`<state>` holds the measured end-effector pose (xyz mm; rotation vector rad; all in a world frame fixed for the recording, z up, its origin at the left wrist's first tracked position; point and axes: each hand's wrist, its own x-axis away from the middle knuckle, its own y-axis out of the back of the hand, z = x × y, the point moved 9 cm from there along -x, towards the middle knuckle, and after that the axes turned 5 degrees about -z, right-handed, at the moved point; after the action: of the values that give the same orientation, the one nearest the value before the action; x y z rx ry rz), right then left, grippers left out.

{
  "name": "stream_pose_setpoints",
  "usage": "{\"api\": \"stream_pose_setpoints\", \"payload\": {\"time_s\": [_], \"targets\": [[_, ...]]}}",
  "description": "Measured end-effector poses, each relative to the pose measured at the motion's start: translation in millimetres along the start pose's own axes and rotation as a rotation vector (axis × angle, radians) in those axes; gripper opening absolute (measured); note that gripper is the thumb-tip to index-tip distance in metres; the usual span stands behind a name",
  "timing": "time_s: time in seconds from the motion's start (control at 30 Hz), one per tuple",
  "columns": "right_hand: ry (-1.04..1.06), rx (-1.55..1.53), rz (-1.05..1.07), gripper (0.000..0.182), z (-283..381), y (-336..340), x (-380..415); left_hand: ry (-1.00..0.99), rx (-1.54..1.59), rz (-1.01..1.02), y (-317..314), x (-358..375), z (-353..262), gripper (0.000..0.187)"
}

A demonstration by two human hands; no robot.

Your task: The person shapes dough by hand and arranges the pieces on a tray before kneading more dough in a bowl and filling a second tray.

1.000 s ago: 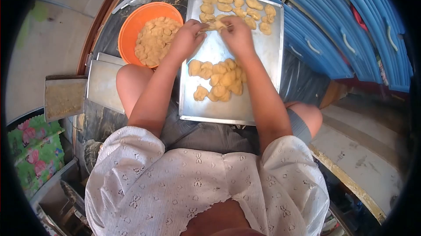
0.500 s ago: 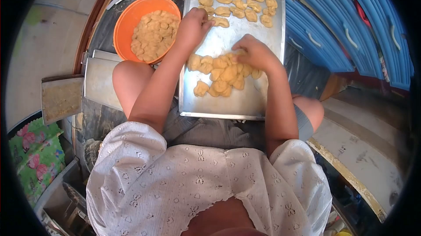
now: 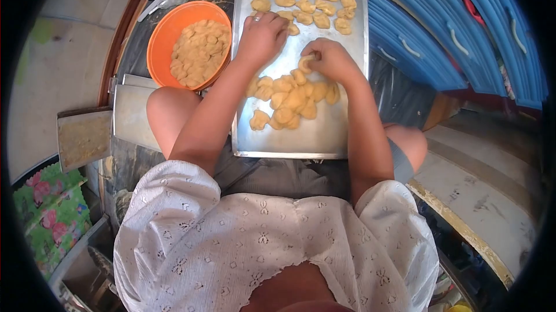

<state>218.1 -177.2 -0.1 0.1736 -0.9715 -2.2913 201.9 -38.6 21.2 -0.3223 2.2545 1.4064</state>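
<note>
A metal baking tray (image 3: 313, 138) lies across my lap. Shaped dough pieces (image 3: 313, 5) sit in rows at its far end, and a loose heap of dough pieces (image 3: 286, 103) lies in the middle. My right hand (image 3: 331, 60) has its fingers closed on one dough piece (image 3: 305, 63) lifted from the heap's far edge. My left hand (image 3: 263, 37) rests palm down by the arranged rows, fingertips touching a dough piece (image 3: 294, 29) there.
An orange bowl (image 3: 164, 34) full of dough pieces stands left of the tray. Empty metal trays (image 3: 130, 109) and a crumb-filled tray (image 3: 84, 138) lie further left. Blue slatted panels (image 3: 463, 28) stand on the right. A floral cloth (image 3: 40, 208) lies at lower left.
My right hand dropped from the far rows to the heap, then lifted a piece from it. My left hand stayed by the rows, setting a piece down.
</note>
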Motion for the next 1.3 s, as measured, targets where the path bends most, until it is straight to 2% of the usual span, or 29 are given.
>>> {"api": "stream_pose_setpoints", "payload": {"time_s": [0.03,0.13,0.2,0.27,0.4,0.47,0.53,0.57,0.6,0.67,0.8,0.87,0.9,0.93,0.97,1.0,1.07,1.13,1.2,1.27,1.3], "targets": [[-0.002,-0.001,-0.002,0.026,0,0,-3,-0.021,0.006,-0.020,2,3,-3,0.016],[-0.129,-0.134,-0.458,0.023,-13,32,-10,-0.031,0.005,0.005,2,7,-2,0.018],[-0.074,-0.164,-0.498,0.024,-9,32,-16,-0.024,-0.007,0.038,1,6,-2,0.021],[0.043,0.046,-0.590,0.021,10,40,-14,-0.043,0.025,0.036,4,1,-8,0.027],[0.125,0.056,-0.479,0.025,32,30,16,-0.114,0.092,0.053,-3,-10,-25,0.031],[0.135,0.030,-0.007,0.025,27,-20,27,-0.182,0.125,0.106,-14,-13,-36,0.035],[0.149,-0.018,0.006,0.025,23,-15,27,-0.183,0.106,0.124,-23,-14,-38,0.035],[0.171,-0.072,0.023,0.025,23,-12,24,-0.156,0.104,0.125,-25,-15,-36,0.029],[0.172,-0.071,0.024,0.025,23,-6,20,-0.125,0.101,0.129,-27,-15,-34,0.024],[-0.098,-0.190,-0.329,0.024,-4,34,12,-0.129,0.072,0.108,-27,-14,-34,0.026],[-0.042,-0.027,-0.484,0.021,-21,49,0,-0.149,-0.004,0.060,-21,-15,-39,0.027],[0.151,0.184,-0.520,0.025,-5,57,7,-0.173,0.015,0.048,-18,-18,-46,0.027],[0.154,0.180,-0.519,0.025,-4,62,15,-0.187,0.038,0.046,-16,-18,-49,0.028],[0.078,0.101,-0.383,0.031,-10,61,23,-0.185,0.034,0.047,-17,-20,-51,0.028],[0.002,0.025,-0.245,0.037,-15,55,34,-0.210,0.035,0.116,-23,-22,-56,0.028],[0.002,0.027,-0.243,0.037,-14,55,48,-0.235,0.037,0.185,-31,-22,-61,0.029],[0.025,-0.047,0.059,0.038,-13,26,74,-0.245,0.016,0.185,-43,-24,-63,0.029],[0.027,0.021,0.040,0.036,-15,19,82,-0.257,-0.006,0.179,-51,-29,-71,0.030],[0.035,0.084,0.026,0.034,-24,17,79,-0.174,-0.090,0.249,-60,-31,-69,0.030],[-0.078,0.024,-0.290,0.030,-49,51,70,-0.148,-0.041,0.191,-56,-30,-70,0.031],[-0.247,-0.015,-0.438,0.024,-49,69,66,-0.129,0.008,0.137,-51,-30,-70,0.032]]}}
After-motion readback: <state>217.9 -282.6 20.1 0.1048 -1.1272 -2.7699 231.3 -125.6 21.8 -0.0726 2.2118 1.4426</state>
